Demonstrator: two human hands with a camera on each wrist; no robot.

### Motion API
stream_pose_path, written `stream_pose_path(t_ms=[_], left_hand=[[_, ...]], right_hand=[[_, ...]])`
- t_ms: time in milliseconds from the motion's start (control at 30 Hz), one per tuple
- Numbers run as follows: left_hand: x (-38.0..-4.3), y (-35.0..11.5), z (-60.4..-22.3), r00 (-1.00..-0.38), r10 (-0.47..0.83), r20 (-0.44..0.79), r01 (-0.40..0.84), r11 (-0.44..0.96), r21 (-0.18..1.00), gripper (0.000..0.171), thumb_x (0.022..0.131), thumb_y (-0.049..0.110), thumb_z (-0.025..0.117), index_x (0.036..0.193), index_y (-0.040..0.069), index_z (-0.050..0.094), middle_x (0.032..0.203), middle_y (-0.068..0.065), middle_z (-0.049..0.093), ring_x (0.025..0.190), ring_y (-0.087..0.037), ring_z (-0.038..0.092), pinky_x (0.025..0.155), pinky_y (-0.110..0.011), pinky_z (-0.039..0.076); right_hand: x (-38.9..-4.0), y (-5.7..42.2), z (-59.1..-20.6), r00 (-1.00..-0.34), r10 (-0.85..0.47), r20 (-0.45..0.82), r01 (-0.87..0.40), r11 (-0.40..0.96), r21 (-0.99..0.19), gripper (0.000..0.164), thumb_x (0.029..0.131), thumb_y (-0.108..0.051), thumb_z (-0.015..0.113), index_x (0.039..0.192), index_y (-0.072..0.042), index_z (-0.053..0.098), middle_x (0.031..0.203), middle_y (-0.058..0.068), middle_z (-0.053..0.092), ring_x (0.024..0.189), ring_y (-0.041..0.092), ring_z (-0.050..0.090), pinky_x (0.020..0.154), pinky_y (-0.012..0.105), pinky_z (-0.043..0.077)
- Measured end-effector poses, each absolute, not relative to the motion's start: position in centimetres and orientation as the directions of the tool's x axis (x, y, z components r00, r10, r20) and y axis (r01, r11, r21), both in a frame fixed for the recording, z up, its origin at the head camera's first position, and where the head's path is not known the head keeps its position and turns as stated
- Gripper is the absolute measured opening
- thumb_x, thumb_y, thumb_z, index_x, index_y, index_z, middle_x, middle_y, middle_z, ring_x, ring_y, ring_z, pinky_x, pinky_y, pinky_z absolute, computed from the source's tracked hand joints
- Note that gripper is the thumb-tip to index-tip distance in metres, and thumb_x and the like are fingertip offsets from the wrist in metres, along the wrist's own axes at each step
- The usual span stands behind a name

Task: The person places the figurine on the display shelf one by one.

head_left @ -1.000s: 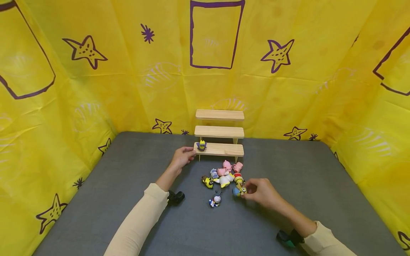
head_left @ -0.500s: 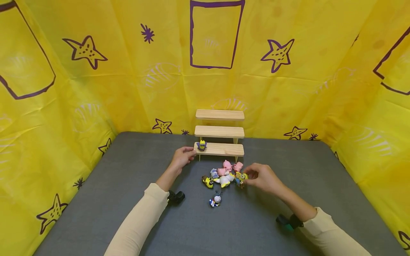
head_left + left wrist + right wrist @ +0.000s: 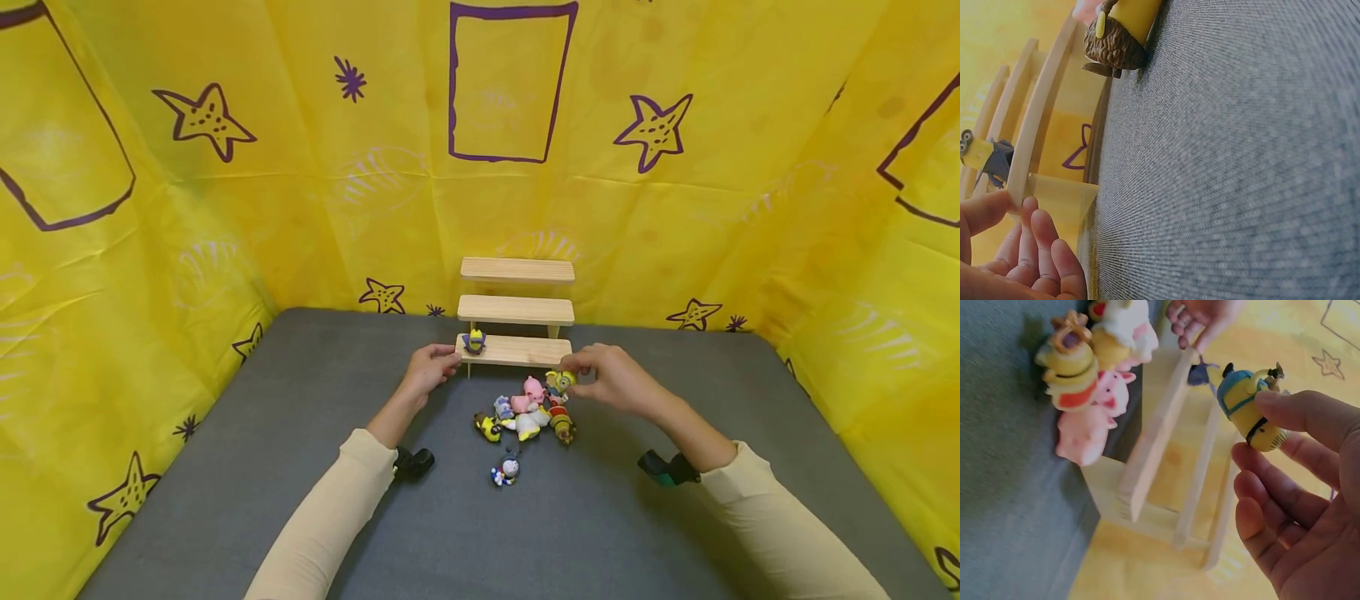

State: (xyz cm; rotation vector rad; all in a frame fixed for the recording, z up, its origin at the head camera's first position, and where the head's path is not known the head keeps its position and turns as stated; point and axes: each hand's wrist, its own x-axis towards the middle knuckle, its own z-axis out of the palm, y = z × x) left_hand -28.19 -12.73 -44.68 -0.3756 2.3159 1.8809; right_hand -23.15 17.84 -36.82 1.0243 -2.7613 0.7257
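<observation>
In my right hand [image 3: 618, 379] a yellow minion figure [image 3: 1249, 412] in blue overalls is pinched between thumb and fingers, near the right end of the lowest step. At the other end, my left hand [image 3: 431, 369] grips the corner of the three-tier wooden display stand [image 3: 517, 351], thumb above and fingertips below. Another minion figure [image 3: 991, 156], dressed in dark blue-purple, stands on that lowest step close to the left thumb. Below the stand lies a cluster with pink pig figures [image 3: 1088, 431], a white and yellow figure [image 3: 527, 423] and a red and yellow figure [image 3: 561, 423].
A minion in a brown skirt [image 3: 487, 427] and a small blue-grey figure [image 3: 503, 407] lie at the cluster's left. A grey and white figure [image 3: 508, 469] lies nearer on the dark table [image 3: 480, 542]. Yellow patterned cloth [image 3: 397, 217] hangs behind the stand.
My right hand has lifted the minion from beside the cluster and carried it away from me toward the right end of the lowest step. The left hand has stayed on the stand.
</observation>
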Motion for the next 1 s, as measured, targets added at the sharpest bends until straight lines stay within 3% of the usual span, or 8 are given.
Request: stream_pose_path(t_ms=[500,1000], left_hand=[[-28.3,-12.8,-44.7,-0.957,-0.108,-0.268,-0.285,0.195,0.938,0.034,0.095,0.020,0.064,0.125,0.004,0.061,0.111,-0.014,0.070,0.091,-0.023,0.065,0.076,-0.030,0.048],[-28.3,-12.8,-44.7,-0.958,-0.102,-0.266,-0.282,0.199,0.938,0.034,0.095,0.020,0.063,0.126,0.004,0.060,0.112,-0.014,0.069,0.093,-0.024,0.065,0.079,-0.032,0.048]], right_hand=[[-27.1,15.2,-33.8,-0.678,-0.693,0.247,-0.733,0.609,-0.302,0.024,0.081,-0.005,0.074,0.105,-0.005,0.073,0.095,0.009,0.070,0.085,0.026,0.060,0.073,0.035,0.046],[-29.5,13.4,-34.4,-0.664,-0.706,0.247,-0.748,0.626,-0.219,0.028,0.081,-0.002,0.071,0.108,-0.005,0.073,0.104,0.010,0.071,0.097,0.029,0.062,0.086,0.043,0.049]])
